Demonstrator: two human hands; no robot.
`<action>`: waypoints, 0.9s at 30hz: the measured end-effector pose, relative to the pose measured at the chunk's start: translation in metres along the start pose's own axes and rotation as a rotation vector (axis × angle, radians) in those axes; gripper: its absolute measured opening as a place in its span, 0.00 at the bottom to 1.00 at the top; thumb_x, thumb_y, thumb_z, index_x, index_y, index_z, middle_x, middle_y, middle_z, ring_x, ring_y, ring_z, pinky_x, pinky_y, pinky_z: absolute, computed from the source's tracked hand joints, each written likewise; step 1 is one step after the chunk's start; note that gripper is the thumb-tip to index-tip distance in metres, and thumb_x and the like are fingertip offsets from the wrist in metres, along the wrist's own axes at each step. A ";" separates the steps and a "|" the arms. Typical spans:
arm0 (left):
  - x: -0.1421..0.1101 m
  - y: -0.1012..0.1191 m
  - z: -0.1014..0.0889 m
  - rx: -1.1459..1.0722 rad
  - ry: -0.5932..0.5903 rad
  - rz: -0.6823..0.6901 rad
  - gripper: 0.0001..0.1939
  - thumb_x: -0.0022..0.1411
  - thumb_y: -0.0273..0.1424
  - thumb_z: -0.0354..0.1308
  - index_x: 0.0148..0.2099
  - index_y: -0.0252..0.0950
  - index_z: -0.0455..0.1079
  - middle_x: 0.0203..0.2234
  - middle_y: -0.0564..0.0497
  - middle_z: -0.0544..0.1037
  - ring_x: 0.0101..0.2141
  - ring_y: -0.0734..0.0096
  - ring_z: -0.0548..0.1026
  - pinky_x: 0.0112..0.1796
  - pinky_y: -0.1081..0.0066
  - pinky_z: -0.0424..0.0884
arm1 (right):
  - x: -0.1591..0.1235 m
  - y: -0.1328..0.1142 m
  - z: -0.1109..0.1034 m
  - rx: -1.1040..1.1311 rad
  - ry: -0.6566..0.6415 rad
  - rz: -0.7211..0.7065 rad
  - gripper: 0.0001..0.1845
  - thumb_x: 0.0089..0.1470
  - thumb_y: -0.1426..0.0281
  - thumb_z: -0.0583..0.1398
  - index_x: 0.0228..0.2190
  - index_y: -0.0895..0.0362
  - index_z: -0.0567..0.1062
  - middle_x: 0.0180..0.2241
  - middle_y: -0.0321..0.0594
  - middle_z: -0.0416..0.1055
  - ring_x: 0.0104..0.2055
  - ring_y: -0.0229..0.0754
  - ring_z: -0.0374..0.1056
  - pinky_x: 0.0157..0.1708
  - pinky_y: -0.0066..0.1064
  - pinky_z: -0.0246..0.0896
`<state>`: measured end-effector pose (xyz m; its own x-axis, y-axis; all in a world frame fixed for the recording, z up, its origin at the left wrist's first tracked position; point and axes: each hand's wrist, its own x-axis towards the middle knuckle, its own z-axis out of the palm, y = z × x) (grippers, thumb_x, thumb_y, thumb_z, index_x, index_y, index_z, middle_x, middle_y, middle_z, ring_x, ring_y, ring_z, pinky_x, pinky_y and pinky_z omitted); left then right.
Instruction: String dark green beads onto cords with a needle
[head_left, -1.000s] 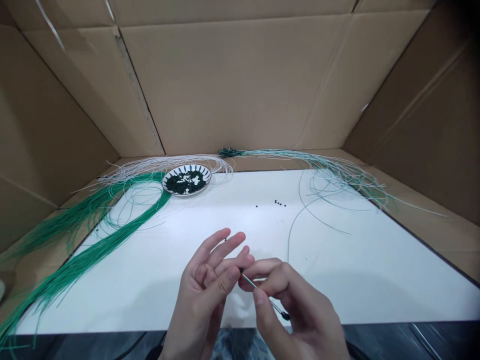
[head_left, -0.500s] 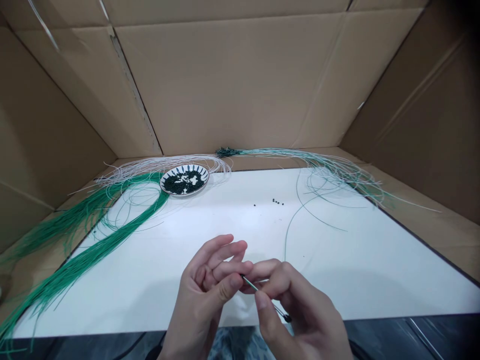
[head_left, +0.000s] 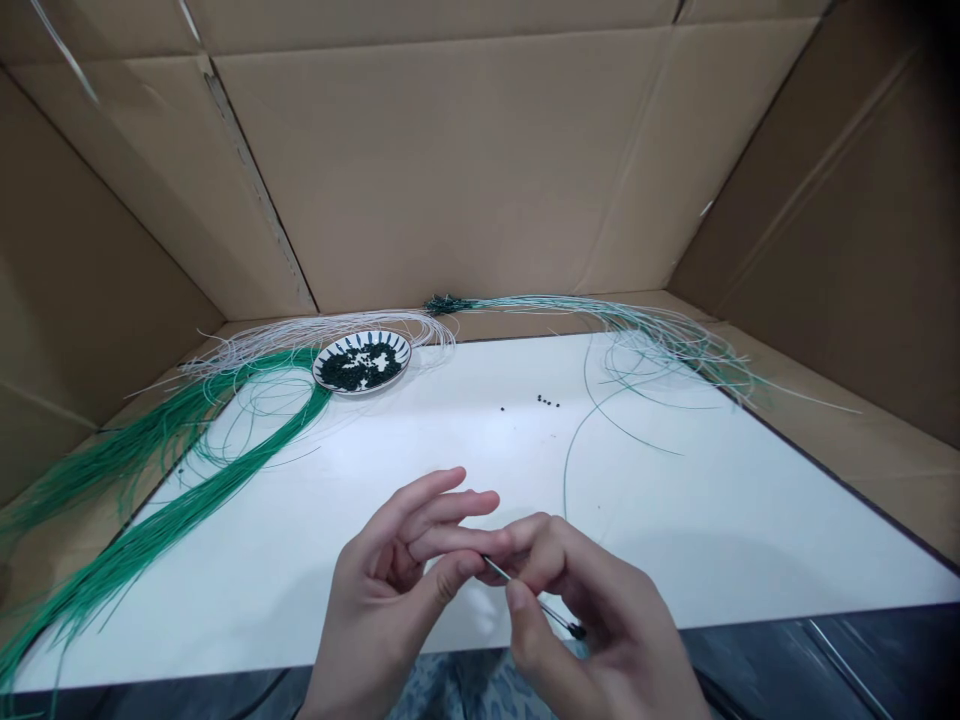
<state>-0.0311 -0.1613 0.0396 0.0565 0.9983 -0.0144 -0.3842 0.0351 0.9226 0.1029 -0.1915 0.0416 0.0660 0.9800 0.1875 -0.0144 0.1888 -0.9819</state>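
My left hand (head_left: 409,575) pinches the dark tip of thin cords (head_left: 498,571) between thumb and a finger, its other fingers spread. Whether that tip is a bead or a knot is too small to tell. My right hand (head_left: 592,600) grips the same cords between thumb and index finger, close to the left fingertips. Below the right fingers the cords end in a small black clump (head_left: 576,631). Beyond my hands, a white dish (head_left: 320,362) with blue stripes holds many small dark beads (head_left: 367,368).
A green cord bundle (head_left: 195,500) runs down the left side of the white board (head_left: 450,440). White cords (head_left: 360,322) lie behind the dish. Green and white cords (head_left: 660,335) with dark ends lie back right. Several loose beads (head_left: 548,402) dot the board. Cardboard walls (head_left: 450,170) surround it.
The view has shifted slightly. My left hand's fingers have spread a little more. Both hands keep their grip on the cords, almost in place.
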 end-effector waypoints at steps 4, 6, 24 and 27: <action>0.002 0.003 -0.002 0.096 -0.058 0.054 0.17 0.52 0.31 0.74 0.46 0.47 0.81 0.35 0.54 0.88 0.34 0.72 0.85 0.40 0.82 0.79 | 0.004 -0.003 -0.005 0.034 -0.035 0.083 0.11 0.50 0.72 0.60 0.21 0.53 0.63 0.29 0.35 0.74 0.33 0.39 0.72 0.37 0.28 0.65; 0.003 0.005 -0.003 0.116 -0.078 0.047 0.17 0.53 0.31 0.74 0.46 0.47 0.81 0.35 0.54 0.88 0.35 0.71 0.85 0.40 0.82 0.79 | 0.006 -0.004 -0.006 0.063 -0.041 0.137 0.12 0.50 0.71 0.62 0.21 0.54 0.64 0.29 0.35 0.73 0.34 0.40 0.72 0.38 0.29 0.66; 0.006 0.004 -0.001 0.123 -0.062 -0.051 0.17 0.52 0.30 0.74 0.46 0.39 0.79 0.38 0.48 0.87 0.37 0.64 0.85 0.39 0.77 0.81 | 0.011 0.001 -0.013 0.261 -0.100 0.225 0.20 0.54 0.56 0.66 0.23 0.54 0.68 0.33 0.41 0.74 0.37 0.41 0.72 0.45 0.31 0.71; 0.007 0.005 0.000 0.128 -0.061 -0.066 0.17 0.53 0.30 0.73 0.45 0.39 0.78 0.38 0.48 0.87 0.36 0.65 0.86 0.38 0.77 0.80 | 0.012 -0.003 -0.012 0.224 -0.092 0.257 0.17 0.52 0.62 0.68 0.22 0.54 0.68 0.32 0.39 0.74 0.37 0.41 0.73 0.44 0.31 0.71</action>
<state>-0.0325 -0.1541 0.0437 0.1352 0.9892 -0.0568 -0.2578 0.0905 0.9619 0.1161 -0.1808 0.0466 -0.0584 0.9969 -0.0535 -0.2383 -0.0660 -0.9690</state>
